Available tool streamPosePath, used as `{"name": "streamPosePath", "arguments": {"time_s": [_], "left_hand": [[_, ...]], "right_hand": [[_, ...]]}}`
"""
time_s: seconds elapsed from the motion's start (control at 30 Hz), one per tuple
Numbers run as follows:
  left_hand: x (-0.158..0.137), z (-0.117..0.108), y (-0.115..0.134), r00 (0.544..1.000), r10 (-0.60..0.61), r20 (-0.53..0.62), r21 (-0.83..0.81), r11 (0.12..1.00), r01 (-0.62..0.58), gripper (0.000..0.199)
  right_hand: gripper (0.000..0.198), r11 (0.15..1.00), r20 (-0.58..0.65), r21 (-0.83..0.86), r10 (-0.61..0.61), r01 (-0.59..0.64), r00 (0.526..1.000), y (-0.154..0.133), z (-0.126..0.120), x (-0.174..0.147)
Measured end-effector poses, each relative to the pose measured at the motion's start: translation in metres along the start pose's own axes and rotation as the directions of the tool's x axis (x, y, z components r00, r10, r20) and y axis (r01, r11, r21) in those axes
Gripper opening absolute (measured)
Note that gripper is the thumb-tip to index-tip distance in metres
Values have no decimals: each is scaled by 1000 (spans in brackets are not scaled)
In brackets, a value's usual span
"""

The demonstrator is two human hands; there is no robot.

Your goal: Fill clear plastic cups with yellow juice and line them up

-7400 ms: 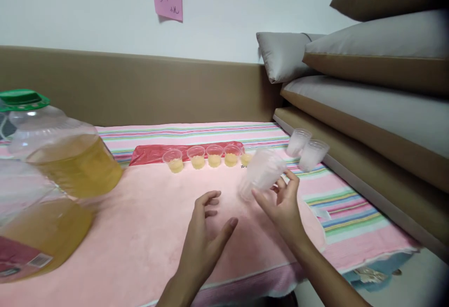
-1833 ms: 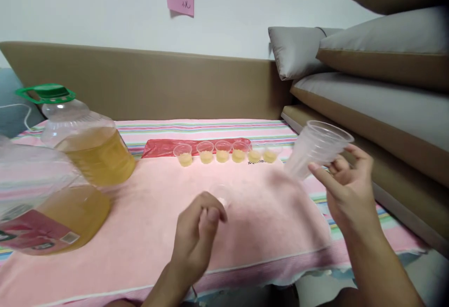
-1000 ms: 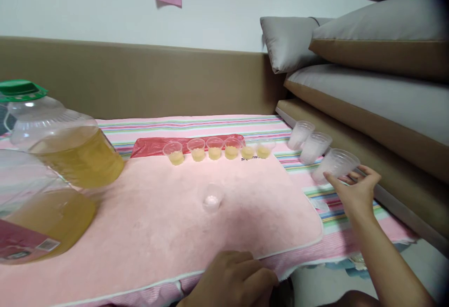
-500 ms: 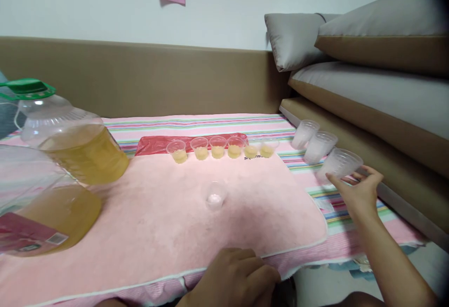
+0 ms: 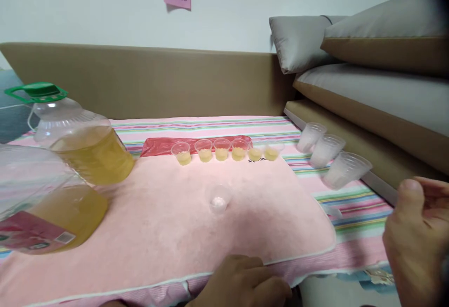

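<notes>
My right hand (image 5: pixel 417 232) hangs at the right edge, its thumb apart from the curled fingers, with nothing visible in it. To its left, three stacks of clear plastic cups lean in a row: the near stack (image 5: pixel 346 170), the middle stack (image 5: pixel 328 151) and the far stack (image 5: pixel 311 137). Low in the middle, my left hand (image 5: pixel 242 281) rests at the mat's front edge with its fingers curled together; its palm is hidden. Just beyond it, one clear cup (image 5: pixel 219 199) stands alone on the pink mat (image 5: pixel 157 213), with something whitish at its bottom.
Several small cups (image 5: pixel 221 150) holding yellow liquid line the mat's far edge, before a red plastic wrapper (image 5: pixel 164 146). Two big jugs of yellow liquid stand left: a green-capped jug (image 5: pixel 91 150) and a nearer jug (image 5: pixel 70 213). Grey-brown cushions (image 5: pixel 379 87) are piled right.
My right hand has let go of the near cup stack and drawn back to the right, toward me. The stack stays in place. My left hand keeps its pose. The view has shifted slightly.
</notes>
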State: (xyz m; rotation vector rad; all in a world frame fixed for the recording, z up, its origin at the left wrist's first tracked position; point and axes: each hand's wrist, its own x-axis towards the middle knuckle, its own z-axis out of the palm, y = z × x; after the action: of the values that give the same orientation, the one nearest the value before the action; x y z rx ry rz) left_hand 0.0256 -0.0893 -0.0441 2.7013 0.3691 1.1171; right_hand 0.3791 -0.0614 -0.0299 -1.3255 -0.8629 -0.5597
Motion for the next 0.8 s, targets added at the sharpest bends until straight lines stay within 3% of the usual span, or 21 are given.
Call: {"name": "streamPosePath", "arguments": {"time_s": [0.07, 0.1, 0.23, 0.3, 0.4, 0.57, 0.7, 0.8], "left_hand": [[2, -2, 1, 999, 22, -33, 2, 1000, -22, 31], [2, -3, 1, 999, 20, -37, 5, 1000, -20, 32], [-6, -7, -2, 999, 3, -40, 33, 999, -1, 37], [-13, -7, -3, 999, -7, -35, 52, 999, 9, 38], [-22, -8, -6, 999, -30, -39, 102, 994, 34, 39], [-24, -14, -12, 996, -18, -88, 73, 997, 25, 44], [-25, -22, -15, 993, 13, -114, 86, 996, -3, 51], [-29, -34, -14, 987, -6, -159, 108, 994, 23, 50]], "right_hand": [[43, 997, 114, 31, -70, 67, 991, -32, 3, -15], [42, 997, 226, 37, -68, 61, 972, -47, 6, -23], [43, 991, 560, 133, -84, 10, 824, -96, 24, -58], [42, 958, 643, 280, -231, 57, 730, -114, 32, -72], [38, 858, 648, 504, -455, 104, 611, -135, 44, -87], [35, 792, 620, 605, -531, 79, 577, -151, 58, -105], [30, 758, 601, 651, -542, 33, 587, -162, 55, -112], [26, 688, 562, 725, -600, 9, 569, -175, 50, -119]]}}
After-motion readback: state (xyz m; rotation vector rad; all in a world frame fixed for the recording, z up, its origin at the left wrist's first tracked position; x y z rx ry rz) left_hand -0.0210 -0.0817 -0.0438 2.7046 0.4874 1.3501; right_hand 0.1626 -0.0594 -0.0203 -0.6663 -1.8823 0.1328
